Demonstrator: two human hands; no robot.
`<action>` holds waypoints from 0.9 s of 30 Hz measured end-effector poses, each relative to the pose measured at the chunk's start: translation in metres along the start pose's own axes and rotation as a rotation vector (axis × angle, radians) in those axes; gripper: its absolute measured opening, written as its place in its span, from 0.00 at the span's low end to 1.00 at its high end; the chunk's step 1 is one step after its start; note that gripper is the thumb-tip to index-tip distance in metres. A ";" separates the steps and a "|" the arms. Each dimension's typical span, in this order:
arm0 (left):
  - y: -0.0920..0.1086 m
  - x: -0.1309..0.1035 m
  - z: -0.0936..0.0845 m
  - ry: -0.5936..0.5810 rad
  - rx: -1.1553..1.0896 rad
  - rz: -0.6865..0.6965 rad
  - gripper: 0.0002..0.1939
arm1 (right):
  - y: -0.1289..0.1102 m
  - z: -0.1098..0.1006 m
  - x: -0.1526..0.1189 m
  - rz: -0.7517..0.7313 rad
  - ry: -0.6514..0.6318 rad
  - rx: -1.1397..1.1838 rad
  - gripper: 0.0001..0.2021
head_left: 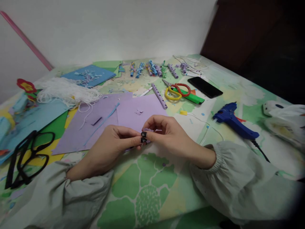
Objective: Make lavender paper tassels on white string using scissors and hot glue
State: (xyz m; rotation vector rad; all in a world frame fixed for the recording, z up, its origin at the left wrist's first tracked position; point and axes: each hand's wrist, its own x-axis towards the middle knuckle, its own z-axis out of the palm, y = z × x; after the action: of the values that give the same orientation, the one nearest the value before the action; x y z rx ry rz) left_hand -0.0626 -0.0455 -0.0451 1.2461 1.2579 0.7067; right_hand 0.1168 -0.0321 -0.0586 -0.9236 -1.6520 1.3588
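My left hand [115, 142] and my right hand [169, 136] meet above the near edge of the purple paper sheets. Both are closed, thumbs side by side, pinching a small purple paper piece [149, 129]. Fingers cover most of that piece, so its full shape is hidden. Beyond the hands, a purple rolled paper tube [159, 95] with dark spots lies on a purple sheet [140, 106]. A thin blue paper strip [102, 123] rests on the other purple sheet [71, 133], left of my left hand. Small purple scraps [138, 112] lie just behind the fingers.
Scissors [177, 90] rest on a green cutter [193, 98], near a black phone [205, 86]. A blue glue gun [235, 121] lies at right. White string [66, 92], blue paper [88, 75] and black glasses [30, 159] occupy the left. Several decorated paper rolls [152, 68] line the back.
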 end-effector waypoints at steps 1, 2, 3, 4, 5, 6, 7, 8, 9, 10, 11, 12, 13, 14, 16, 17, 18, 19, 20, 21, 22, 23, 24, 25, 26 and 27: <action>0.000 -0.001 0.000 -0.005 -0.009 0.001 0.05 | 0.000 0.000 0.000 -0.001 0.001 0.006 0.03; 0.000 -0.001 0.000 -0.010 -0.008 -0.002 0.05 | 0.000 -0.001 0.000 -0.002 -0.001 0.008 0.03; 0.000 -0.001 0.000 -0.015 0.000 -0.008 0.05 | -0.001 -0.001 0.000 -0.006 -0.005 0.009 0.04; 0.001 -0.002 0.000 -0.017 0.011 -0.018 0.05 | -0.001 -0.002 0.000 -0.009 -0.013 0.012 0.05; 0.001 -0.002 -0.001 -0.018 0.022 -0.031 0.04 | -0.002 -0.003 -0.001 -0.010 -0.026 0.020 0.07; 0.001 -0.002 -0.001 -0.017 0.027 -0.045 0.03 | -0.003 -0.004 -0.001 -0.012 -0.048 0.035 0.08; 0.001 -0.002 -0.001 -0.017 0.025 -0.060 0.03 | -0.004 -0.005 -0.001 -0.017 -0.074 0.056 0.10; 0.001 -0.002 -0.001 -0.011 0.017 -0.074 0.02 | -0.005 -0.006 -0.002 -0.023 -0.104 0.075 0.11; 0.002 -0.003 0.000 -0.003 0.009 -0.086 0.02 | -0.006 -0.007 -0.002 -0.032 -0.133 0.087 0.11; 0.002 -0.003 0.000 0.007 0.004 -0.093 0.02 | -0.007 -0.008 -0.002 -0.042 -0.159 0.088 0.11; 0.002 -0.003 0.000 0.016 0.002 -0.099 0.02 | -0.007 -0.008 -0.002 -0.050 -0.180 0.079 0.09; 0.002 -0.003 0.001 0.023 0.005 -0.099 0.03 | -0.006 -0.008 -0.002 -0.051 -0.194 0.066 0.08; 0.003 -0.003 0.001 0.026 0.007 -0.097 0.02 | -0.006 -0.008 -0.002 -0.050 -0.205 0.055 0.06; 0.002 -0.003 0.001 0.026 0.011 -0.089 0.02 | -0.005 -0.008 -0.001 -0.046 -0.212 0.047 0.05; 0.002 -0.003 0.001 0.026 0.029 -0.072 0.02 | -0.005 -0.009 -0.001 -0.040 -0.216 0.037 0.04; 0.002 -0.003 0.001 0.029 0.037 -0.070 0.02 | -0.005 -0.009 0.000 -0.040 -0.217 0.033 0.04; 0.002 -0.002 0.001 0.028 0.042 -0.068 0.01 | -0.005 -0.010 0.000 -0.041 -0.216 0.029 0.04; 0.002 -0.002 0.001 0.020 0.045 -0.071 0.01 | -0.005 -0.010 0.001 -0.043 -0.215 0.024 0.04; 0.002 -0.002 0.000 0.006 0.047 -0.075 0.02 | -0.005 -0.011 0.001 -0.045 -0.214 0.019 0.04; 0.002 -0.002 0.000 -0.014 0.043 -0.081 0.02 | -0.005 -0.012 0.001 -0.047 -0.214 0.016 0.05; 0.002 -0.002 0.000 -0.034 0.032 -0.090 0.02 | -0.005 -0.013 0.001 -0.048 -0.215 0.013 0.06; 0.002 -0.002 0.000 -0.049 0.014 -0.103 0.02 | -0.005 -0.013 0.001 -0.047 -0.216 0.014 0.06; 0.002 -0.002 0.001 -0.059 -0.012 -0.118 0.02 | -0.005 -0.014 0.001 -0.043 -0.217 0.018 0.06; 0.002 -0.002 0.001 -0.066 -0.045 -0.128 0.02 | -0.005 -0.014 0.001 -0.036 -0.219 0.030 0.07; 0.002 -0.002 0.000 -0.076 -0.079 -0.128 0.03 | -0.005 -0.014 0.001 -0.029 -0.220 0.051 0.07; 0.002 -0.002 0.000 -0.091 -0.108 -0.121 0.04 | -0.006 -0.014 0.001 -0.022 -0.221 0.075 0.07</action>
State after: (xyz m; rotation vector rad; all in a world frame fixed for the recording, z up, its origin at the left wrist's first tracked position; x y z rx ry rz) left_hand -0.0626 -0.0468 -0.0431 1.0929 1.1944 0.6154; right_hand 0.1287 -0.0263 -0.0513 -0.7311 -1.7560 1.5422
